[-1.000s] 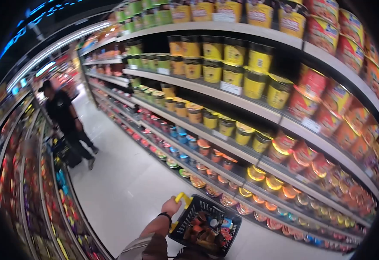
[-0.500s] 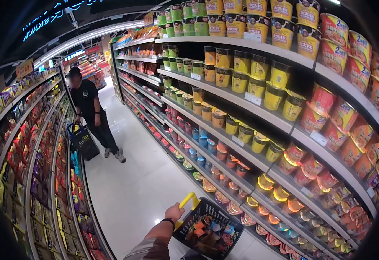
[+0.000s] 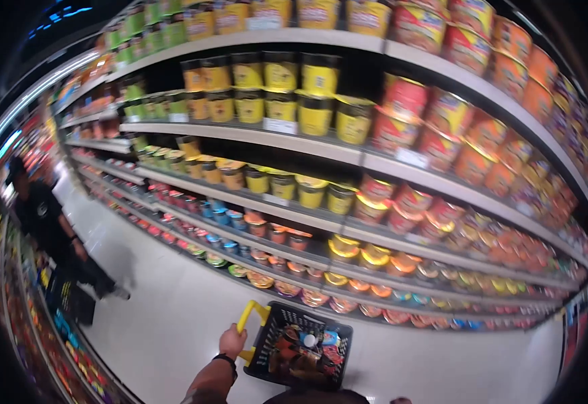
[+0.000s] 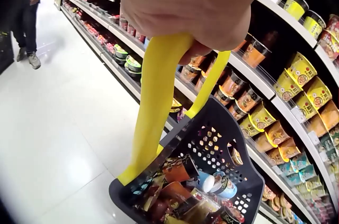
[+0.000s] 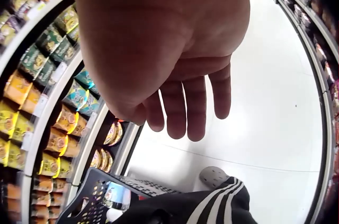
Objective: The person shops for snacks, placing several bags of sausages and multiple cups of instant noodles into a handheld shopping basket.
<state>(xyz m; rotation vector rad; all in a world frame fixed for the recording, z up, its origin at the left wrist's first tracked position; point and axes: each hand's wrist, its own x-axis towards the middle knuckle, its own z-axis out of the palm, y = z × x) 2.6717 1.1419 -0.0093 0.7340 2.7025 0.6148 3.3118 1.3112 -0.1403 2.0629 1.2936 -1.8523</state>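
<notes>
My left hand (image 3: 231,341) grips the yellow handle (image 4: 156,92) of a dark shopping basket (image 3: 262,353), its fingers curled round the bar in the left wrist view. Inside the basket lie several packaged goods, among them a blue-and-white container (image 4: 225,186) and brown and orange packets (image 4: 177,195). My right hand (image 5: 169,60) hangs at my side with relaxed, slightly spread fingers and nothing in them. Only a sliver of it shows at the bottom of the head view. Below it, the right wrist view shows a striped trouser leg and a grey shoe (image 5: 213,176).
Tall shelves (image 3: 321,148) of instant noodle cups line the right side of the aisle. Another person (image 3: 48,219) in dark clothes stands at the left beside a dark basket (image 3: 68,296). Packet shelves (image 3: 21,316) run along the left edge. Pale glossy floor (image 3: 166,289) lies between.
The head view has turned right, so the shelves and the other person shift left in it. The left hand keeps its hold on the basket handle. A bit of the right hand now shows below.
</notes>
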